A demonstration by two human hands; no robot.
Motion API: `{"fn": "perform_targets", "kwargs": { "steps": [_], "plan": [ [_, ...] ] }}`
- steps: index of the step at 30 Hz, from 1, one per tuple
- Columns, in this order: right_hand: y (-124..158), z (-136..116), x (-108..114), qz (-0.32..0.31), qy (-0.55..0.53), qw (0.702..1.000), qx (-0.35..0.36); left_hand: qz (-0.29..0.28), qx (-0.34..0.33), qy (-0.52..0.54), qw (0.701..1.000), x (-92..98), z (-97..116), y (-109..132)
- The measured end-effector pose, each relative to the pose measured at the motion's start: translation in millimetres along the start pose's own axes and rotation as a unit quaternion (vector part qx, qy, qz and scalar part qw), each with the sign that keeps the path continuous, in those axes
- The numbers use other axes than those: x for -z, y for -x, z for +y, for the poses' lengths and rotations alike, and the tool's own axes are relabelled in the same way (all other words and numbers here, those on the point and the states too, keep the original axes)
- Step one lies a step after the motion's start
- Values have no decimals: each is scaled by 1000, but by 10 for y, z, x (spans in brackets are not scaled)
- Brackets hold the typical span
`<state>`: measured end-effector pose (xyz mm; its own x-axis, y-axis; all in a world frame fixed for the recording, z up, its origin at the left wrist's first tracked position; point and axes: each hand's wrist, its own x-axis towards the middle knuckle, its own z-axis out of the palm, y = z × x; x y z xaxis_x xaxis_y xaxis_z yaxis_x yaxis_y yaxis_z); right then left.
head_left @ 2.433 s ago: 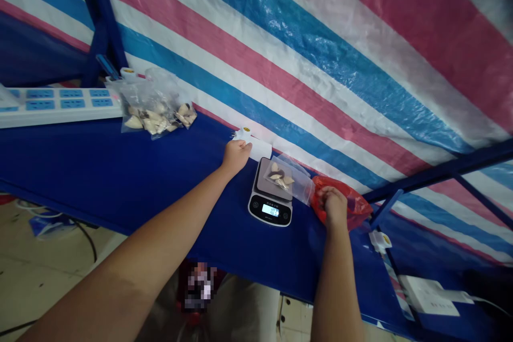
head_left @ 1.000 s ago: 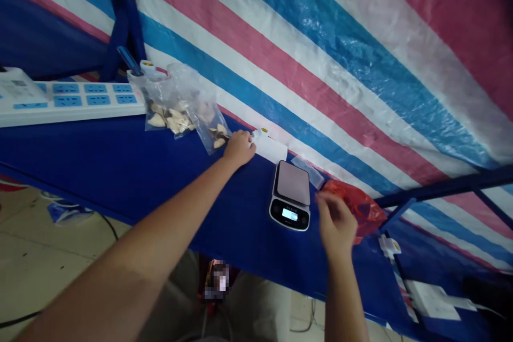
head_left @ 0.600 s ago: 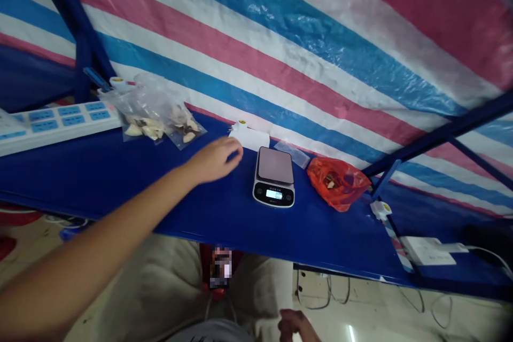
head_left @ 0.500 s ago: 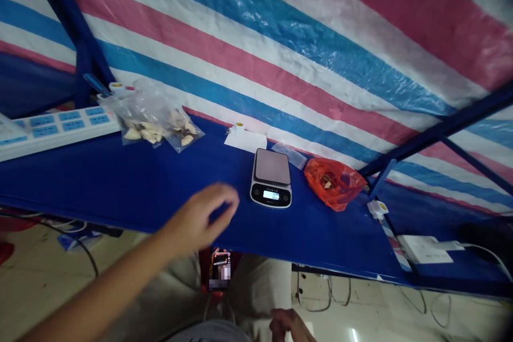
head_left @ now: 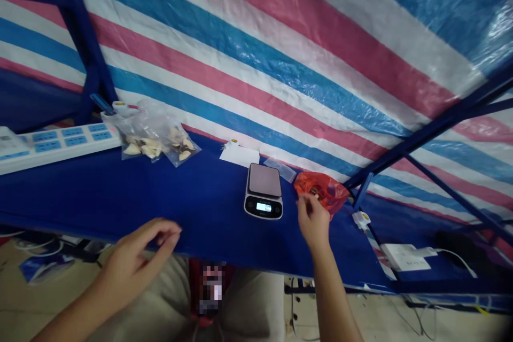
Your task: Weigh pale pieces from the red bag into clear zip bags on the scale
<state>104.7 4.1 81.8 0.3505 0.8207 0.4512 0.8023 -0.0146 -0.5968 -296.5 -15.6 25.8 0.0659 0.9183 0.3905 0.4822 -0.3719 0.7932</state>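
Observation:
My left hand (head_left: 146, 254) hovers over the front edge of the blue table, fingers loosely curled and a gap between thumb and fingers, with nothing in it. At the near side of a red plastic bag (head_left: 334, 195), my right hand (head_left: 313, 220) has its fingers bent together; whatever they hold, if anything, is hidden. Brownish pieces (head_left: 315, 192) show inside the bag's mouth. Between the hands stands a digital kitchen scale (head_left: 264, 184) with a lit display and a bare platform. Behind it lies a flat clear plastic bag (head_left: 281, 169).
Clear bags with pale dried slices (head_left: 144, 145) lie at the back left beside a long white power strip (head_left: 68, 144). A white card (head_left: 239, 156) and a plug adapter (head_left: 231, 144) sit behind the scale. Another adapter (head_left: 362, 219) and a white box (head_left: 404, 256) are at right.
My right hand has come up from my lap to the red bag. My left hand has drawn back left, away from the scale. The view has shifted slightly.

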Motion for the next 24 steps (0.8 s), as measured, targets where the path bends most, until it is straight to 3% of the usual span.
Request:
{"fn": "perform_targets", "kwargs": {
  "steps": [2, 4, 7, 11, 17, 20, 24],
  "plan": [
    [-544, 7, -254, -68, 107, 990, -59, 1, 2, -9, 1000, -166, 98, -346],
    [-964, 57, -470, -80, 143, 980, -109, 3, 28, -8, 1000, -337, 118, -569],
    [-1289, 200, -679, -86, 184, 963, -178, -44, 43, -13, 998, -511, 65, -678],
    [-1299, 379, -782, -74, 225, 944, -229, -68, 40, -32, 996, -552, -17, -633],
    [-1224, 531, -795, -76, 226, 943, -235, -59, 26, -34, 997, -599, 23, -721],
    [-1254, 589, -791, -88, 217, 944, -233, -39, -19, -17, 999, -764, 195, -989],
    [-1264, 627, -794, -92, 220, 943, -232, 24, -122, -6, 992, -1162, 346, -1584]
  ]
}}
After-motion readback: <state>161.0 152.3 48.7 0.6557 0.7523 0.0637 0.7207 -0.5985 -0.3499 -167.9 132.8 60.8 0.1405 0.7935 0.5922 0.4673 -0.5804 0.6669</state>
